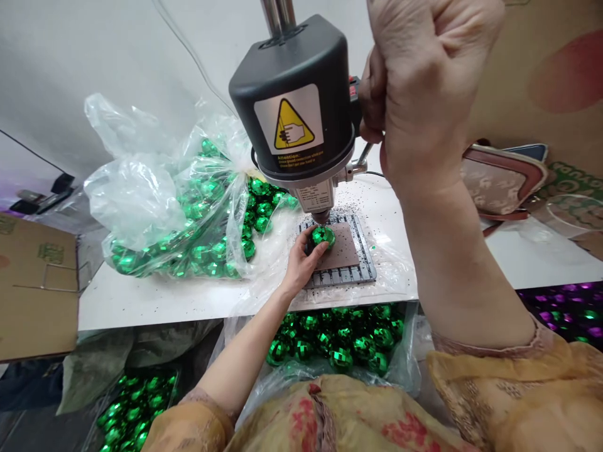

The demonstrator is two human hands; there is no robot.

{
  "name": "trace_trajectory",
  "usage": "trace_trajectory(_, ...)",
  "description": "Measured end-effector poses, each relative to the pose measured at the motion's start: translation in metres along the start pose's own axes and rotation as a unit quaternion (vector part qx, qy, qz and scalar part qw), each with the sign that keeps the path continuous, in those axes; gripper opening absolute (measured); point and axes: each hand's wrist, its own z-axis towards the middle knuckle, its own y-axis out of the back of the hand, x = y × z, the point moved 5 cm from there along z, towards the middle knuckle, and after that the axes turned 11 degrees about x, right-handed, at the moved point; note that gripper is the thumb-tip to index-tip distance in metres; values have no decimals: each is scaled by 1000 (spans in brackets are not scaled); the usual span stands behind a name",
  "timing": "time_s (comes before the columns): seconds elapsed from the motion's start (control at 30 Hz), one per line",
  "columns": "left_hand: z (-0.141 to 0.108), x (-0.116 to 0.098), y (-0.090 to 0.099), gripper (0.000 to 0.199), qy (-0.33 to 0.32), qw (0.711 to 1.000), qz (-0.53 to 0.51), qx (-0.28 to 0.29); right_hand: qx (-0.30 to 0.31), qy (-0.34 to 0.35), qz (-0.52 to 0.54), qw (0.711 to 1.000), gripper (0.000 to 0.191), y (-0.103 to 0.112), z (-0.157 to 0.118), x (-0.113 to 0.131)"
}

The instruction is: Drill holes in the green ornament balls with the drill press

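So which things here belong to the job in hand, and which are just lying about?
In the job:
green ball, in the left hand
machine, right hand apparently on its lever
plate beneath the ball
likely the bagged balls

Apparently just lying about:
purse
left carton

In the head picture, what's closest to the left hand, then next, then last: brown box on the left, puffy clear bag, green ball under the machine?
1. Green ball: in the left hand, under the machine.
2. Puffy clear bag: left of the hand.
3. Brown box: far left edge.
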Motion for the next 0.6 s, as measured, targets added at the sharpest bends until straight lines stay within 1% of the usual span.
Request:
trace_trajectory(0.1, 1, 1, 2, 61, 4, 1000, -5, 0, -6, -1, 8, 1000, 52, -2, 5, -3)
trace_trajectory(0.2, 1, 2, 3, 61, 6, 1000, 10, 1, -31, 6, 9, 999, 56, -2, 7, -6)
trace_trajectory(0.33, 1, 0, -1, 60, -12, 999, 46, 7, -15, 12, 9, 1000, 56, -3, 6, -6)
trace_trajectory(0.43, 0, -2, -6, 59, -36, 998, 47, 5, -8, 13, 5, 1000, 57, -1, 6, -5)
trace_trajectory(0.6, 0, -3, -11, 57, -32, 999, 36, 13, -10, 17, -1, 1000, 55, -1, 5, -6)
